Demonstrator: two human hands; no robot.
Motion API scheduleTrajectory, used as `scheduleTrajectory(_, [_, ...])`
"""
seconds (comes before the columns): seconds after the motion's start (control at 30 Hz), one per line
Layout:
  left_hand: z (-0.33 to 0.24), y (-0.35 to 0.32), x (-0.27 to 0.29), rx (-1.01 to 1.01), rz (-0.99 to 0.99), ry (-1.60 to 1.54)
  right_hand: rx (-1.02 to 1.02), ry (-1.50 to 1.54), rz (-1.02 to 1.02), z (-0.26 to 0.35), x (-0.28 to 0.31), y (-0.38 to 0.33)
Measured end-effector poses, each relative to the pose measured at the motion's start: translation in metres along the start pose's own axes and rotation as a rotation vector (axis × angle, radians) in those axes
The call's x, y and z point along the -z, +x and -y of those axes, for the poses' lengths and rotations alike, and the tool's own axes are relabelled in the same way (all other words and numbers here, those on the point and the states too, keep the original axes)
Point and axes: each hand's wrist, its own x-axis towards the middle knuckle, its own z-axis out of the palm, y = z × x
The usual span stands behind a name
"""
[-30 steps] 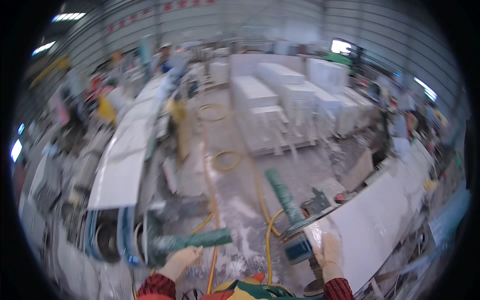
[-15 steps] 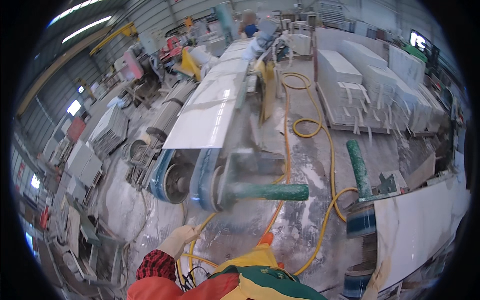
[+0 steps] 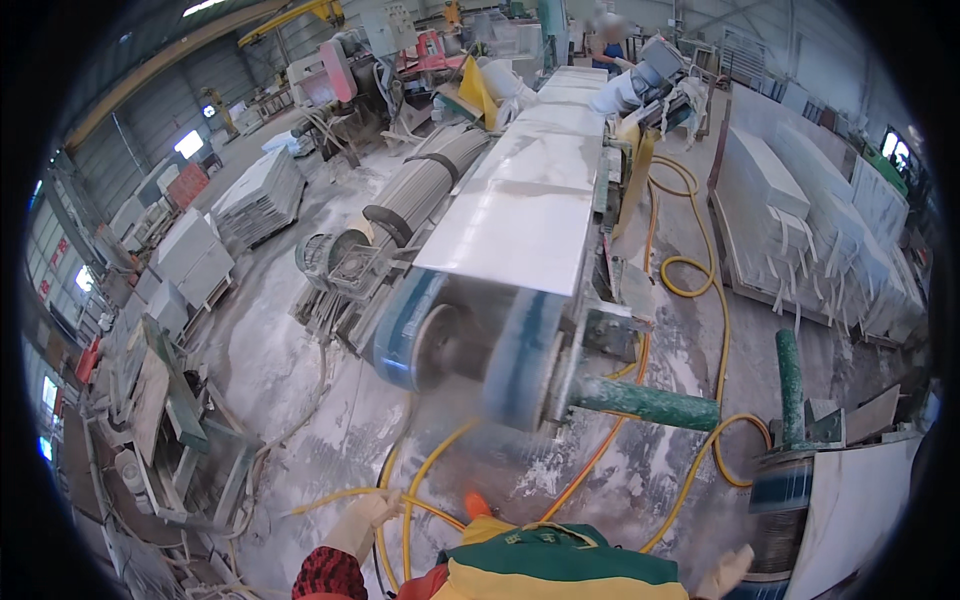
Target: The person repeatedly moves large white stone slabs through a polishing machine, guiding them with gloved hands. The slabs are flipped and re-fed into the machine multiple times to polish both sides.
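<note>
One white slab (image 3: 855,515), right of right fingers (image 3: 738,562), apart

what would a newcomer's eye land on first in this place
Probably the long run of glossy white slabs through the middle, with two broad blue belts at its near end. Next, the thick green bar jutting right from there, and the stacked white blocks at upper right. The left hand hangs low, left of centre.

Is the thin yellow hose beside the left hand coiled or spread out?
Spread out: the thin yellow hose trails loosely across the grey floor.
</note>
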Motion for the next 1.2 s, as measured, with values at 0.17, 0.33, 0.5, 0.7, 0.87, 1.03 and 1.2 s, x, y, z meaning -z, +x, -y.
scheduleTrajectory(0.17, [0.008,0.02,0.057,-0.142,-0.081,0.289,0.635,-0.087,0.127,0.322,-0.116,-0.001])
scheduleTrajectory(0.33, [-0.012,0.073,0.13,-0.247,-0.123,0.326,0.882,-0.012,0.036,0.496,-0.243,0.02])
scheduleTrajectory(0.5, [-0.042,0.106,0.155,-0.433,-0.266,0.196,1.151,0.058,0.031,0.647,-0.285,-0.008])
scheduleTrajectory(0.7, [-0.104,0.119,0.151,-0.476,-0.179,0.065,1.186,0.039,0.039,0.678,-0.332,0.009])
scheduleTrajectory(0.87, [-0.131,0.161,0.179,-0.898,-0.539,0.17,1.129,0.045,-0.017,0.69,-0.387,0.058])
scheduleTrajectory(1.03, [-0.183,0.19,0.212,-0.918,-0.631,0.493,1.004,-0.027,-0.064,0.715,-0.425,0.077])
scheduleTrajectory(1.2, [-0.246,0.216,0.22,-0.839,-0.593,0.652,0.963,0.087,0.008,0.72,-0.423,0.07])
